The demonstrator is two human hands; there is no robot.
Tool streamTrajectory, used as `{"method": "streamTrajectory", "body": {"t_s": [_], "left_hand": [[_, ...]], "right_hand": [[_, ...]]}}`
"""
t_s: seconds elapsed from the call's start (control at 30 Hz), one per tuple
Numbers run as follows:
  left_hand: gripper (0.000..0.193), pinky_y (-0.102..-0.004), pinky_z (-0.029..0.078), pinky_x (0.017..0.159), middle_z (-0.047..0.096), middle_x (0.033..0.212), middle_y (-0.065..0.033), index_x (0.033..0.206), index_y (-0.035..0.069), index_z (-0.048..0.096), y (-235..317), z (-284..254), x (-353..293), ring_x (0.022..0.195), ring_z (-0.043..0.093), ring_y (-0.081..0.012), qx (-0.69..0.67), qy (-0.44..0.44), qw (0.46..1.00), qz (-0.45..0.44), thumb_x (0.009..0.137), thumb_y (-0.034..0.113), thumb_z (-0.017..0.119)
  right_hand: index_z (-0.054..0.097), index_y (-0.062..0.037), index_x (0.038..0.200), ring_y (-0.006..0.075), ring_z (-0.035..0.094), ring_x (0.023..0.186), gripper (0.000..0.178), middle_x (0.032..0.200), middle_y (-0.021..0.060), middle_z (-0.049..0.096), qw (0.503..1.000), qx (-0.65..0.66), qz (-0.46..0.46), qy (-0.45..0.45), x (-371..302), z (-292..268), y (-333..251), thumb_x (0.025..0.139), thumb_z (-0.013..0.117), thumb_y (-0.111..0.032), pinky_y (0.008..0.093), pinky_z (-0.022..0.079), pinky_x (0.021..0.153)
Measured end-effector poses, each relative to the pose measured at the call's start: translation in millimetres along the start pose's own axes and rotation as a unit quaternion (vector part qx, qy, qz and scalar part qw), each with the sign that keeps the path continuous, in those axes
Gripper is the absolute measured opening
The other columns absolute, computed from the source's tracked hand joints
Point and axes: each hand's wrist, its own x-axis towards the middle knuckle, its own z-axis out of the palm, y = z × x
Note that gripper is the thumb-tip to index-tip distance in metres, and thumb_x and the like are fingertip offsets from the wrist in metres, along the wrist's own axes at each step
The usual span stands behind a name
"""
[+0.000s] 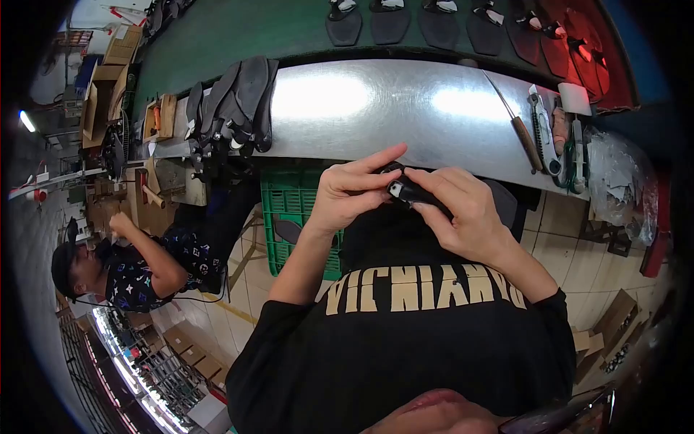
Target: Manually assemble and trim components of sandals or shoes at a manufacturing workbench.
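Note:
In front of my chest, just off the near edge of the metal bench, I hold a black sandal [413, 192]. A small whitish patch shows on its strap part. My left hand [348, 189] pinches the strap end between thumb and fingers, with one finger stretched out. Closed over the black part from the other side is my right hand [463, 213]. A dark sole [504, 205] shows behind my right wrist; its join to the strap is hidden by the hand.
Stacked dark soles [242, 98] lie on the bench's left. To the right are a wooden-handled awl [526, 141], a utility knife [538, 119], scissors [578, 163] and a plastic bag [622, 181]. Sandals [439, 27] line a green belt [289, 29]. A green crate [278, 253] and a co-worker [155, 264] are left.

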Motion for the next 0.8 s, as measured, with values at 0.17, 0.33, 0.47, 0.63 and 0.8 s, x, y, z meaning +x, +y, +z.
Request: {"method": "streamTrajectory", "body": {"t_s": [0.17, 0.33, 0.47, 0.63, 0.8], "left_hand": [[0.04, -0.0273, 0.059, 0.083, 0.049, 0.142, -0.0192, 0.122, 0.002, 0.065, -3, 19, 1, 0.117, 0.06, -0.0216, 0.008, 0.092, 0.995, -0.042, 0.086, -0.012, 0.055], [0.043, -0.028, 0.061, 0.08, 0.051, 0.141, -0.0172, 0.125, 0.004, 0.063, -11, 24, 4, 0.117, 0.059, -0.0222, -0.018, 0.125, 0.989, -0.074, 0.088, -0.012, 0.047], [0.044, -0.0279, 0.061, 0.08, 0.052, 0.14, -0.016, 0.125, 0.006, 0.063, -16, 28, 4, 0.119, 0.059, -0.0222, -0.066, 0.147, 0.981, -0.109, 0.088, -0.011, 0.045], [0.045, -0.027, 0.061, 0.078, 0.054, 0.138, -0.0149, 0.125, 0.005, 0.064, -15, 32, 7, 0.117, 0.059, -0.0202, -0.06, 0.161, 0.976, -0.132, 0.086, -0.012, 0.05], [0.043, -0.0277, 0.062, 0.075, 0.061, 0.127, -0.0189, 0.119, 0.0, 0.066, -16, 32, 9, 0.102, 0.067, -0.0206, -0.067, 0.181, 0.969, -0.153, 0.08, -0.015, 0.054]], "right_hand": [[0.061, 0.0005, 0.117, 0.0321, 0.061, 0.076, 0.039, 0.085, 0.0155, 0.062, 0.998, 0.023, 0.064, 0.015, 1, 2, 2, 0.078, 0.069, -0.004, 0.0381, 0.05, 0.069], [0.065, -0.0003, 0.102, 0.0292, 0.064, 0.075, 0.023, 0.087, 0.013, 0.065, 0.988, 0.1, 0.114, 0.039, -2, 10, 17, 0.08, 0.068, -0.005, 0.0367, 0.05, 0.066], [0.066, -0.0006, 0.094, 0.0288, 0.063, 0.074, 0.015, 0.085, 0.0128, 0.064, 0.994, 0.051, 0.1, 0.011, -2, 6, 20, 0.079, 0.068, -0.004, 0.0365, 0.049, 0.066], [0.067, -0.0021, 0.092, 0.0286, 0.06, 0.08, 0.016, 0.085, 0.0108, 0.059, 0.997, -0.071, 0.016, -0.01, -1, 5, 20, 0.076, 0.07, -0.003, 0.0381, 0.048, 0.071], [0.066, -0.0037, 0.094, 0.0285, 0.059, 0.082, 0.021, 0.087, 0.0099, 0.057, 0.997, -0.027, 0.025, -0.066, -1, -3, 25, 0.074, 0.073, -0.005, 0.0384, 0.047, 0.071]]}}
